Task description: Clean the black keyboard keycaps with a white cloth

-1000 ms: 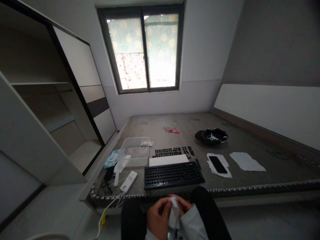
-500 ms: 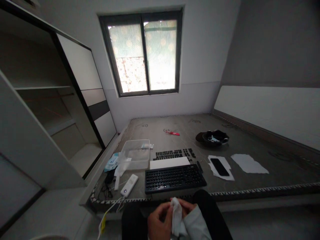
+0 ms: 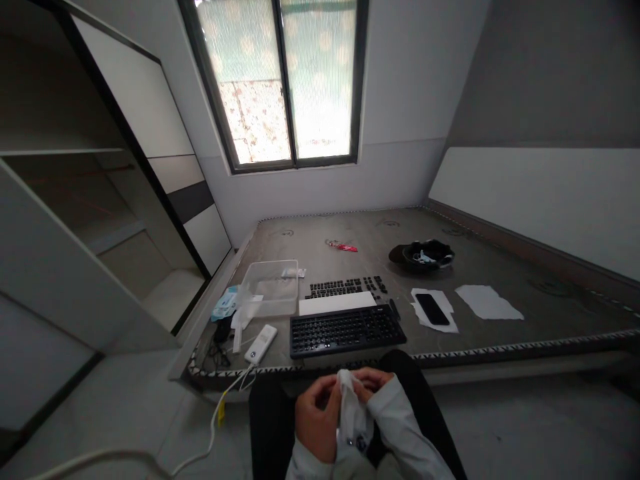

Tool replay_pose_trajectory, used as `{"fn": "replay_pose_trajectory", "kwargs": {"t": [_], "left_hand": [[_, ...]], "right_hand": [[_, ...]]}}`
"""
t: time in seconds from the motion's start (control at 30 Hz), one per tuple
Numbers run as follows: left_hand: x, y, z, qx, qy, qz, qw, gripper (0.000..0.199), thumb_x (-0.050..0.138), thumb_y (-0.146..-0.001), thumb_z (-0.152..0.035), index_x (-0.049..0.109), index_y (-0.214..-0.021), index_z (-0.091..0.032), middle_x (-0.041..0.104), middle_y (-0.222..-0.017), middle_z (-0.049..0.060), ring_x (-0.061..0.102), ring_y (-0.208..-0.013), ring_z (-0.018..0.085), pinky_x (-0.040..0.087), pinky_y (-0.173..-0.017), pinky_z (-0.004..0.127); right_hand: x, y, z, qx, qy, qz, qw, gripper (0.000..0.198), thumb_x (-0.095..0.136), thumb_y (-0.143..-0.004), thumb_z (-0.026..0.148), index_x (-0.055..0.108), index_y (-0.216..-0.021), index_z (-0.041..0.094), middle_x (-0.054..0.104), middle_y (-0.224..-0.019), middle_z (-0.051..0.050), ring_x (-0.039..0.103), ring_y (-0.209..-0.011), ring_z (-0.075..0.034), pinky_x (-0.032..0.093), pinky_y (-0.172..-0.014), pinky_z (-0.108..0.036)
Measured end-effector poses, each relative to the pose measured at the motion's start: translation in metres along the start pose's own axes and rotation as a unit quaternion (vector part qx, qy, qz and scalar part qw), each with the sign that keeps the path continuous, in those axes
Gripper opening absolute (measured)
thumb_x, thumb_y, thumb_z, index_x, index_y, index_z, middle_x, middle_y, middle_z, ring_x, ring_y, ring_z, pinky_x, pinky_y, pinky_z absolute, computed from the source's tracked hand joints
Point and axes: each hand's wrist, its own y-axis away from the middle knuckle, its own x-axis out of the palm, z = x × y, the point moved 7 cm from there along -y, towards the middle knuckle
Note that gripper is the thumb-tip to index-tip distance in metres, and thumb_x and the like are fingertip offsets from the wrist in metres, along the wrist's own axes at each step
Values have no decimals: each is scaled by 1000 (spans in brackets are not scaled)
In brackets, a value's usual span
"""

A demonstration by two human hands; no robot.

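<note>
My left hand [image 3: 316, 415] and my right hand [image 3: 374, 381] are together low in the middle of the head view, above my lap. Between them a crumpled white cloth [image 3: 350, 408] hangs down, pinched near its top by the fingers of both hands. What the cloth is wrapped around, if anything, is hidden. Just beyond my hands a black keyboard [image 3: 345, 331] lies near the mattress edge. Behind it are a white strip-shaped board [image 3: 337, 303] and rows of loose black keycaps [image 3: 335, 288].
A clear plastic box [image 3: 273, 310], a blue packet [image 3: 226, 303] and a white power strip [image 3: 261, 344] with a cable lie left. To the right are a phone [image 3: 433, 309] on paper, another paper sheet [image 3: 487, 302] and a dark cap [image 3: 423, 256]. A red item [image 3: 345, 247] lies farther back.
The view has tilted down, so the scene sits higher in the picture and more of my forearms shows. Both hands still hold the white cloth, with its lower part now more visible.
</note>
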Motion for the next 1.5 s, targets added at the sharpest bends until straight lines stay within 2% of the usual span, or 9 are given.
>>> {"fn": "replay_pose_trajectory", "kwargs": {"t": [0.13, 0.23, 0.43, 0.57, 0.7, 0.83, 1.0, 1.3, 1.5], "left_hand": [[-5, -2, 0, 2, -4, -16, 1000, 35, 64, -76, -44, 75, -89, -14, 77, -81, 9, 71, -72, 22, 57, -65, 26], [-6, -3, -4, 10, -13, -13, 1000, 33, 63, -78, -43, 75, -89, -14, 77, -81, 8, 71, -71, 20, 56, -65, 25], [-11, -5, -19, 80, -96, -73, 990, 27, 61, -79, -41, 75, -83, -18, 76, -81, 8, 69, -74, 20, 54, -68, 27], [-5, -10, -14, 38, -70, -26, 996, 30, 58, -81, -43, 74, -86, -18, 77, -85, 7, 70, -79, 21, 55, -72, 28], [-3, -12, -15, 38, -72, -28, 996, 31, 57, -81, -43, 74, -87, -18, 77, -87, 7, 70, -81, 21, 54, -75, 28], [3, -12, -13, 42, -49, -13, 998, 25, 66, -74, -39, 73, -85, -17, 76, -81, 6, 70, -74, 19, 55, -67, 25], [4, -13, -7, 22, -64, -17, 998, 26, 67, -73, -42, 72, -74, -16, 74, -66, 4, 67, -61, 17, 52, -55, 22], [0, -12, -4, 5, -75, -11, 997, 31, 62, -77, -45, 75, -78, -16, 75, -69, 5, 68, -64, 19, 51, -58, 24], [7, -19, 9, -46, 65, 13, 997, 40, 63, -73, -52, 71, -75, -13, 72, -66, 5, 63, -62, 17, 48, -56, 23]], "right_hand": [[2, -1, -1, -2, -9, 6, 1000, 49, 71, -62, 62, 77, -81, 17, 74, -67, -9, 69, -58, -19, 55, -55, -25], [3, -3, -2, 0, -11, 0, 1000, 49, 72, -61, 62, 76, -77, 16, 73, -64, -8, 68, -55, -19, 53, -50, -23], [3, -4, -9, 41, -64, 6, 997, 43, 77, -59, 54, 75, -80, 15, 74, -64, -7, 68, -56, -19, 51, -50, -23], [0, -6, -21, 56, -96, -5, 994, 45, 79, -56, 54, 75, -80, 16, 76, -73, -9, 70, -62, -22, 53, -54, -26], [-4, -10, -36, 66, -122, -37, 990, 49, 81, -50, 55, 75, -78, 17, 76, -73, -10, 70, -63, -24, 54, -55, -28], [-10, -13, -40, 44, -129, -61, 989, 47, 82, -48, 54, 74, -76, 17, 76, -73, -9, 70, -65, -23, 54, -57, -28], [-8, -14, -38, 30, -118, -31, 992, 44, 82, -51, 53, 74, -74, 17, 74, -71, -7, 67, -63, -20, 52, -60, -27], [0, -6, -24, 12, -60, 18, 998, 46, 78, -56, 57, 75, -74, 15, 72, -63, -6, 62, -54, -17, 48, -56, -27], [12, -1, -15, 57, -158, 53, 984, 46, 76, -62, 55, 76, -86, 16, 73, -69, -8, 64, -59, -18, 47, -54, -26]]}}
